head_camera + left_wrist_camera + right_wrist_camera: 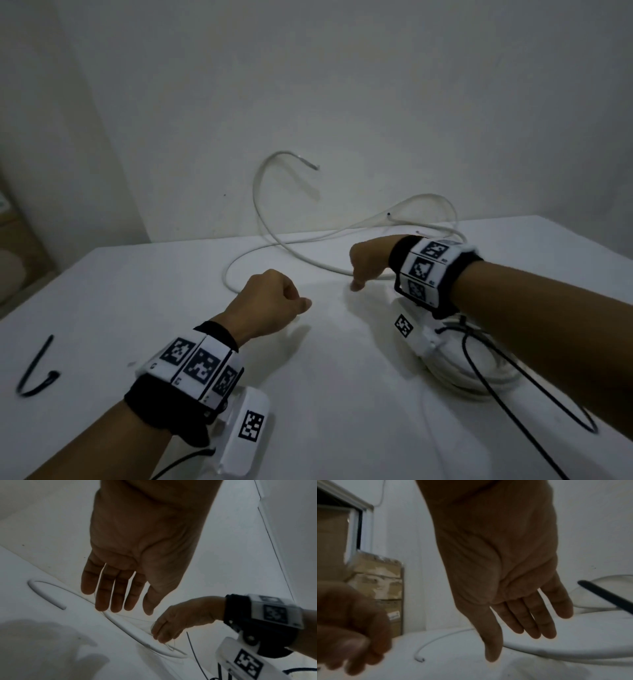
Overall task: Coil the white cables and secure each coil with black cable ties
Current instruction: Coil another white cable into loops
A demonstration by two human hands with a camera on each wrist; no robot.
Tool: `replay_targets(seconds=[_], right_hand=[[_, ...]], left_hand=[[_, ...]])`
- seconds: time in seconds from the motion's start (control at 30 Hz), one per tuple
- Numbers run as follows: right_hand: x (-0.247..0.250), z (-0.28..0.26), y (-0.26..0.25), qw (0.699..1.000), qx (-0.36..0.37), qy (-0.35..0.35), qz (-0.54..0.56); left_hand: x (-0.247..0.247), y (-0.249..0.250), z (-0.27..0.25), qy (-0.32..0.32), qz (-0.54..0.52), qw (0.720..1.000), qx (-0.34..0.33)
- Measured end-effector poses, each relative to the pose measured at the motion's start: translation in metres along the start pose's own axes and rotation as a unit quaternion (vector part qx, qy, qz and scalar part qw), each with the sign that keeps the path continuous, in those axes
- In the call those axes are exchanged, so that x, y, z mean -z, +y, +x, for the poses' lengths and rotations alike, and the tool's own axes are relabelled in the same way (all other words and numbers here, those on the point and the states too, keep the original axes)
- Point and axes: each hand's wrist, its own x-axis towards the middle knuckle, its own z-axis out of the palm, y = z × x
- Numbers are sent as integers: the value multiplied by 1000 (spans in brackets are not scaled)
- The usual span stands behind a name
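Observation:
A loose white cable (pixel 256 192) loops across the back of the white table (pixel 137 308) and rears up against the wall. My left hand (pixel 274 301) hovers over one bend of it (pixel 130 632) with straight fingers (pixel 120 595) and holds nothing. My right hand (pixel 368 263) hangs at the cable further right, its fingertips (pixel 159 638) down on the table; its fingers (pixel 530 622) are relaxed and empty. One cable end (pixel 419 659) lies near its thumb. Under my right forearm lies a coiled white cable (pixel 479 377) bound by a black tie with long tails (pixel 513 411).
A spare black cable tie (pixel 36 363) lies bent on the table's left side. The wall stands right behind the table. Cardboard boxes (pixel 376 581) are stacked beyond the table's left edge. A black strip (pixel 607 596) crosses the right wrist view.

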Motion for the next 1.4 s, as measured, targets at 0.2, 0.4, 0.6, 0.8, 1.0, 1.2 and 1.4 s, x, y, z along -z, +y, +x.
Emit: replay_targets(seconds=[0.2,0.4,0.6,0.8,1.0,1.2,1.4], right_hand=[[-17,61,20,994,-62,-83,-16],[-82,239,102,985,-101,-126,-68],[-21,12,22,990,26,41,-132],[30,-56,39,925,106,315,-186],[92,-124,51,749,243,587,-189],[140,-192,36,624,289,696,-205],[142,-218,49,612,192,744,-187]], left_hand=[[17,-16,4,19,1,1000,-4],[18,-10,-4,20,-10,1000,-21],[23,7,-16,38,16,999,-28],[35,20,-15,92,20,995,-28],[57,41,-25,183,50,981,-37],[71,63,-59,285,-247,912,-165],[117,75,-87,280,-486,810,-171]])
